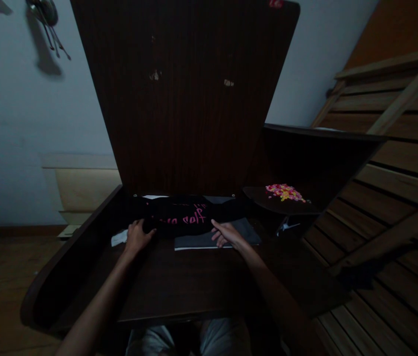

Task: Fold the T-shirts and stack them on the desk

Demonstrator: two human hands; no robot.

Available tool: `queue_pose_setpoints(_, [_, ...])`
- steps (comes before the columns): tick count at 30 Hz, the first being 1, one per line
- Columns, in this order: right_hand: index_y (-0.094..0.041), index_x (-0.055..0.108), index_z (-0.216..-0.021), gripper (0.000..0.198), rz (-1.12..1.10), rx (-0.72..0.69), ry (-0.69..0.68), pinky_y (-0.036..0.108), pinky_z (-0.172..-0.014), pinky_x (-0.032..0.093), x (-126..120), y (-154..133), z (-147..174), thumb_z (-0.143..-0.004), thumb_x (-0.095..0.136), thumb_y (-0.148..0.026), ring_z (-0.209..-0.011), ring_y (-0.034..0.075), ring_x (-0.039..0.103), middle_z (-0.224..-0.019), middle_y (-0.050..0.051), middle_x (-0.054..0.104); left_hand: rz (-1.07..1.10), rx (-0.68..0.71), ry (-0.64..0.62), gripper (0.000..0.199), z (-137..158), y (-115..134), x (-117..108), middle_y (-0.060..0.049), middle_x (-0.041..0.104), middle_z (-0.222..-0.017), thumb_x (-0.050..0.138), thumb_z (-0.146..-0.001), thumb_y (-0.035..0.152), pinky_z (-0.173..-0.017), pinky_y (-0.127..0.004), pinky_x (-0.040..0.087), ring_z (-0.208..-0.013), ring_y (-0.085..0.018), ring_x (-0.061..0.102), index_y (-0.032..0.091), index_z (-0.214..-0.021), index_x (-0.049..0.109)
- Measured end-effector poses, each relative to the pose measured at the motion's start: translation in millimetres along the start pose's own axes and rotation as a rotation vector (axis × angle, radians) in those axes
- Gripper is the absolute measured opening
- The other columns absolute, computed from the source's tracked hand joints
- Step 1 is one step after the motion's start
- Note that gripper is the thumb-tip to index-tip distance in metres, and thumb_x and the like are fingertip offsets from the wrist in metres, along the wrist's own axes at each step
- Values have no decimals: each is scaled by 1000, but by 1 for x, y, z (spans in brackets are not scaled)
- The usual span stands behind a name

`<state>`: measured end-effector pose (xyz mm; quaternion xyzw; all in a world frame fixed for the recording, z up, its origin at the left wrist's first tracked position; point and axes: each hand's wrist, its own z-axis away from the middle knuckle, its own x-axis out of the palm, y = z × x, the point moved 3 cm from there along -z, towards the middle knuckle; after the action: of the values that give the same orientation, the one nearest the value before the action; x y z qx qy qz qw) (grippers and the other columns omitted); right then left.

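Black cloth (183,211) on dim tabletop (179,289), pink lettering (196,217) barely legible.
Left hand (138,238): cannot tell its grip; right hand (227,234): grip released above grey cloth (194,242). Right shelf (259,194) bears colourful bits (285,192).

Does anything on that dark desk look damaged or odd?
Yes: pale patches interrupt the dark upright panel, as if its surface were chipped. The pink-and-yellow cluster on the small shelf at right might be spilled pieces, but I can't tell.
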<state>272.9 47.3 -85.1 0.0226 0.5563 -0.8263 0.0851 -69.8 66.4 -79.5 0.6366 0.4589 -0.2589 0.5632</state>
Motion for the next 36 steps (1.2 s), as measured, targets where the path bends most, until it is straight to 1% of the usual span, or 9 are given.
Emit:
queue_pose_setpoints(5, [-17, 49, -73, 27, -73, -16, 57, 18, -30, 40, 28, -5, -11, -93, 53, -35, -32, 11, 54, -55, 3, 66, 70, -64, -71, 50, -6, -6, -6, -18, 69, -111, 64, -74, 43, -87, -38, 51, -105, -32, 65, 12, -113, 61])
queue_pose_setpoints(9, [-19, 47, -71, 17, -202, -115, 142, 19, -39, 48, 30, -9, -21, -87, 52, -21, -43, 12, 61, -54, 1, 64, 163, -116, -68, 57, -10, -16, -9, -14, 72, -101, 67, -73, 49, -79, -36, 52, -94, -29, 68, 16, -118, 59])
queue_pose_setpoints(12, [-20, 48, -67, 15, -248, -234, 196, 21, -45, 51, 24, -12, -27, -81, 54, -22, -50, 14, 64, -51, -3, 57, 180, -79, -54, 49, -15, -17, -9, -12, 71, -97, 64, -74, 49, -81, -36, 51, -93, -28, 67, 17, -111, 63])
queue_pose_setpoints(16, [-20, 48, -61, 19, -280, -454, 291, 23, -55, 54, 14, -20, -30, -71, 60, -32, -57, 12, 59, -55, -6, 50, 219, 9, -41, 25, -22, -7, -12, -9, 68, -90, 59, -74, 42, -83, -35, 49, -90, -26, 65, 20, -83, 67])
queue_pose_setpoints(19, [-21, 49, -66, 21, -385, -524, 348, 23, -58, 52, 4, -27, -26, -69, 59, -39, -60, 11, 55, -58, -6, 49, 327, -20, 88, 22, -27, -1, -22, -8, 64, -89, 55, -75, 40, -84, -35, 48, -87, -24, 63, 20, -80, 62])
queue_pose_setpoints(24, [-22, 53, -82, 18, -563, -450, 490, 21, -48, 44, -37, -34, -13, -77, 51, -39, -49, 10, 46, -54, -7, 43, 603, -79, 260, 24, -34, -6, -40, -3, 60, -87, 48, -80, 42, -83, -34, 48, -86, -21, 59, 21, -89, 55])
queue_pose_setpoints(27, [-23, 55, -93, 21, -462, -368, 584, 21, -45, 41, -73, -32, -6, -84, 46, -39, -46, 11, 43, -51, -7, 39, 787, -114, 270, 25, -37, -11, -46, -1, 57, -84, 47, -80, 43, -75, -29, 49, -79, -17, 59, 22, -92, 52])
queue_pose_setpoints(30, [-24, 55, -108, 30, -308, -309, 620, 22, -47, 44, -99, -26, -2, -87, 44, -41, -50, 13, 50, -57, -4, 50, 844, -161, 323, 25, -37, -15, -49, 0, 57, -85, 48, -80, 43, -73, -26, 49, -78, -15, 58, 22, -92, 51])
queue_pose_setpoints(36, [-26, 47, -130, 50, -240, -239, 426, 27, -60, 54, -89, -4, 5, -84, 58, -42, -82, 19, 67, -101, 6, 70, 818, -169, 238, 33, -31, -11, -41, -1, 60, -80, 52, -78, 50, -70, -26, 50, -79, -17, 60, 20, -93, 55])
